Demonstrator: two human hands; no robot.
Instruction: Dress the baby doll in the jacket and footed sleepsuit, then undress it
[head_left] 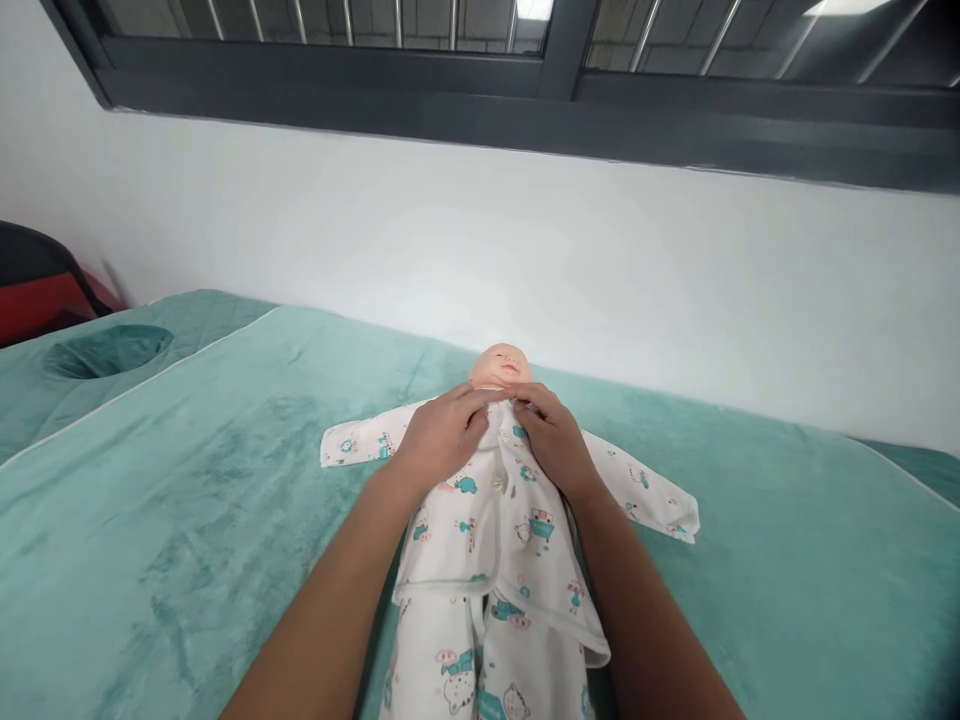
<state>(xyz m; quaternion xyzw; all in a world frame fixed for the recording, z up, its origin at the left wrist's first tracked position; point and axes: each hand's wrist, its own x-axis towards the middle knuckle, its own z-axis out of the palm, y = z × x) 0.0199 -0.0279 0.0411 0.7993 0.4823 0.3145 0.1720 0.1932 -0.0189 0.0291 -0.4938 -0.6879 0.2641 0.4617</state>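
A baby doll (501,366) lies on its back with its head toward the wall. It wears a white long-sleeved baby shirt (480,545) printed with small teal and pink figures, and matching trousers (442,665). Both sleeves stretch out sideways, and no doll hands show at the cuffs. My left hand (448,428) is at the left side of the shirt's collar, just below the chin, fingers closed on the cloth. At the collar's right side my right hand (551,435) also grips the cloth, its fingertips close to the left ones. A button sits mid-chest.
A teal plush cover (225,500) spreads under the doll, with a round hole (109,350) at the far left. Beside it is a red and black object (45,285). A white wall (420,230) and a dark window frame (337,90) rise behind.
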